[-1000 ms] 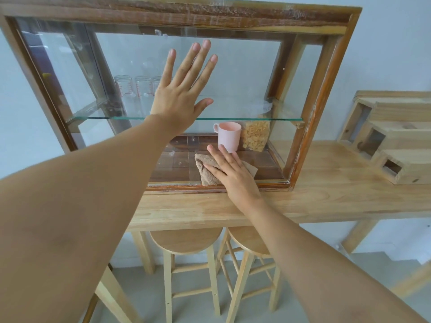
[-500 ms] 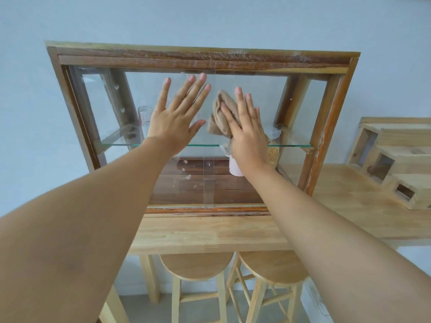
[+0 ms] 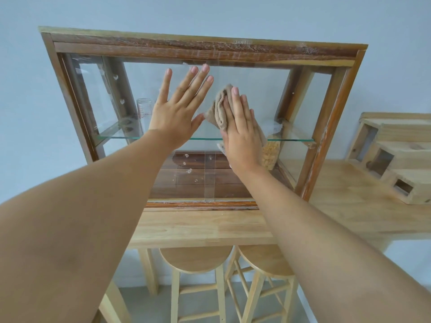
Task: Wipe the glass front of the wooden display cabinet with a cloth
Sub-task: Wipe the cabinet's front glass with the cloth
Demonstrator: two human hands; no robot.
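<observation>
The wooden display cabinet (image 3: 200, 46) stands on a light wood counter, its glass front (image 3: 261, 89) facing me. My left hand (image 3: 177, 110) lies flat on the glass left of centre, fingers spread, holding nothing. My right hand (image 3: 242, 134) presses a bunched beige cloth (image 3: 220, 108) against the glass just right of centre, above the inner glass shelf (image 3: 293, 138). The two hands nearly touch at the left thumb. Water drops show on the lower glass.
Inside the cabinet a clear measuring glass (image 3: 143, 108) stands on the shelf at left, and a jar of pale snacks (image 3: 270, 155) sits behind my right hand. A wooden block organiser (image 3: 394, 159) rests on the counter (image 3: 210, 227) at right. Two round stools (image 3: 198, 259) stand below.
My right hand with the cloth rose from the bottom of the glass to its middle, then slid slightly down. The camera tilted upward. My left hand stayed flat on the glass.
</observation>
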